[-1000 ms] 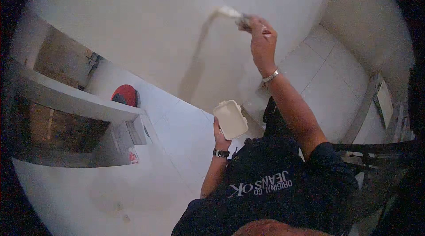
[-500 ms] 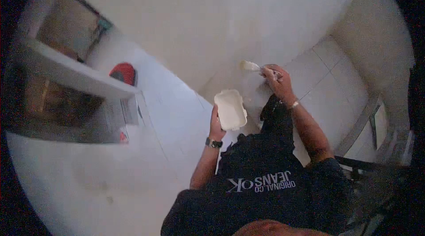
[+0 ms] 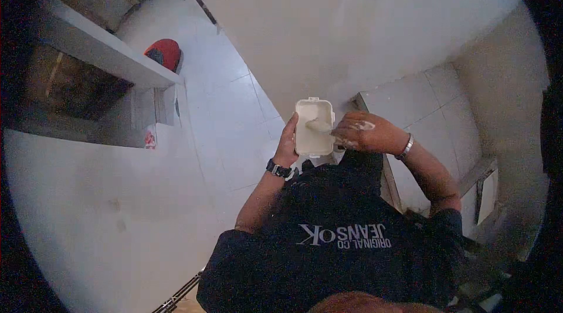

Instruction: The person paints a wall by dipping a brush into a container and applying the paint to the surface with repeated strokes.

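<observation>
A white rectangular tub (image 3: pixel 305 143) with off-white paint-like stuff in it is held upright near the middle of the view. My left hand (image 3: pixel 287 144) grips its left side, thumb along the rim. Over the tub's right rim, my right hand (image 3: pixel 362 131) is closed on the handle of a brush, and the brush head (image 3: pixel 318 125) lies in the tub against the off-white stuff. Whitish smears show on my right hand's fingers and back. The brush handle is mostly hidden by the fingers.
A pale wall (image 3: pixel 270 14) rises in front. A tiled surface (image 3: pixel 422 99) with a raised edge lies at right. At left are a tiled floor (image 3: pixel 217 113), a white ledge (image 3: pixel 111 46) and a red and black object (image 3: pixel 166 53). A dark rod (image 3: pixel 179 294) shows at the bottom.
My right hand has come down and left from the wall side, bringing the brush into the tub. The tub and my left hand sit slightly higher in view. The view has turned.
</observation>
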The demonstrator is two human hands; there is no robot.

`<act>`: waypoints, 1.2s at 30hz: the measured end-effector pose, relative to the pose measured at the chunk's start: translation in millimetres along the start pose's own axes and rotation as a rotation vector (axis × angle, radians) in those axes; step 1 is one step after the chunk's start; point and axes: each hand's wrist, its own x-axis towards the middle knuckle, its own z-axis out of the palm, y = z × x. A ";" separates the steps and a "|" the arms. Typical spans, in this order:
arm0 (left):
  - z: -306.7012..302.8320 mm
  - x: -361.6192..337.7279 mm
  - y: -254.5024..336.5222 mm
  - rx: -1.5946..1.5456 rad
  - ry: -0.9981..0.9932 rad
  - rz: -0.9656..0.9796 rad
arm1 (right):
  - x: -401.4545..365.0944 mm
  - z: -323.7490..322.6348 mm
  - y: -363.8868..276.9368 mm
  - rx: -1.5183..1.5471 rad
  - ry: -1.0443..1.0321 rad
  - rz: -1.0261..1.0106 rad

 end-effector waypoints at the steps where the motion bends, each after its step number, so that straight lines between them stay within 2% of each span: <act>1: -3.7 1.8 -1.5 -0.003 0.004 0.008 | -4.4 2.4 3.1 0.000 -0.003 -0.009; 3: -10.2 5.4 -4.9 -0.064 0.027 -0.047 | -19.4 5.1 8.0 0.154 0.016 0.285; 4: -10.3 5.7 -6.0 -0.065 0.029 -0.044 | -20.5 8.0 8.2 0.154 0.015 0.282; 6: -7.7 7.0 -6.5 -0.085 0.023 -0.041 | -21.2 10.9 7.1 0.706 0.477 0.505; 7: -6.5 7.0 -6.6 -0.082 0.018 -0.039 | -22.8 19.9 7.5 0.701 0.480 0.503; 9: -5.0 4.6 -7.9 -0.024 0.080 0.011 | -27.1 51.1 7.8 1.197 0.803 0.731; 10: -5.1 5.3 -8.6 -0.023 0.074 0.012 | -28.1 61.2 4.1 1.192 0.808 0.729; 12: -6.3 9.1 -11.5 -0.060 0.085 0.050 | -29.6 82.7 -3.8 1.593 1.042 0.890; 13: -6.0 10.1 -11.6 -0.055 0.076 0.048 | -33.0 98.4 -4.8 1.587 1.052 0.885; 15: -4.4 11.1 -12.8 -0.047 0.111 0.081 | -37.7 120.0 -9.9 1.793 1.099 0.807; 16: -3.5 11.8 -13.3 -0.039 0.098 0.073 | -37.7 124.2 -13.6 1.896 1.153 0.904; 19: 0.8 10.3 -13.3 -0.054 0.084 0.136 | -29.1 128.9 -28.4 1.881 1.311 0.890; 23: 7.8 7.0 -9.0 -0.089 0.042 0.138 | -12.9 113.7 -31.5 1.745 1.384 0.867; 25: 7.4 7.5 -8.0 -0.099 0.036 0.095 | 2.1 102.2 -22.5 1.327 1.396 0.853; 26: 6.2 7.4 -8.5 -0.077 0.032 0.118 | 9.6 100.1 -11.1 1.490 1.562 0.856; 29: 1.8 9.2 -11.2 -0.082 0.027 0.140 | 37.7 83.0 24.8 1.306 1.602 0.824; 31: -6.7 12.8 -14.8 -0.109 0.032 0.141 | 59.2 43.9 36.7 1.295 1.626 0.858; 33: -17.3 16.8 -18.9 -0.048 0.075 0.138 | 76.2 3.8 48.8 1.226 1.709 0.670; 34: -17.2 16.2 -19.2 -0.044 0.079 0.138 | 81.6 -14.8 50.9 1.232 1.709 0.671; 36: -14.7 13.2 -19.1 -0.093 0.073 0.148 | 88.2 -40.7 53.0 1.183 1.808 0.464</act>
